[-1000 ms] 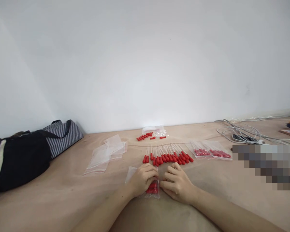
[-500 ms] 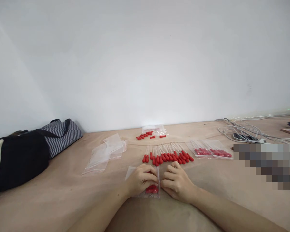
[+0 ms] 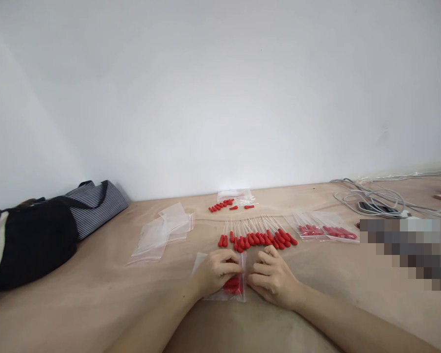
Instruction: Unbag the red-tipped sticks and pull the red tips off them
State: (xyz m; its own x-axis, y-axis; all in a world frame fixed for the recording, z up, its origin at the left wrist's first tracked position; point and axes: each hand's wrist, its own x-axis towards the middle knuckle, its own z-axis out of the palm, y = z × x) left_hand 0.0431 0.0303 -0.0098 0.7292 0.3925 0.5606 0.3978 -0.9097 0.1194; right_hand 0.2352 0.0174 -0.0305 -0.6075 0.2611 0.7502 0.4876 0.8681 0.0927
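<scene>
I am seeing droppers [image 3: 257,239] fanning across the surface [image 3: 95,294] just beyond the hands, loose bags [image 3: 152,241] and filled bags [image 3: 325,226] flanking them, and my left hand [image 3: 217,272] is hiding part of the bag [image 3: 226,296] beneath it. Clear, thin and rectangular, that bag is showing smooth red bulbs [image 3: 232,284], its long axis running sideways and its bulb end pointing rightward. My left fingers are curling over it and my right hand [image 3: 274,280] is staying half-curled beside its edge, though I cannot tell whether either is gripping.
</scene>
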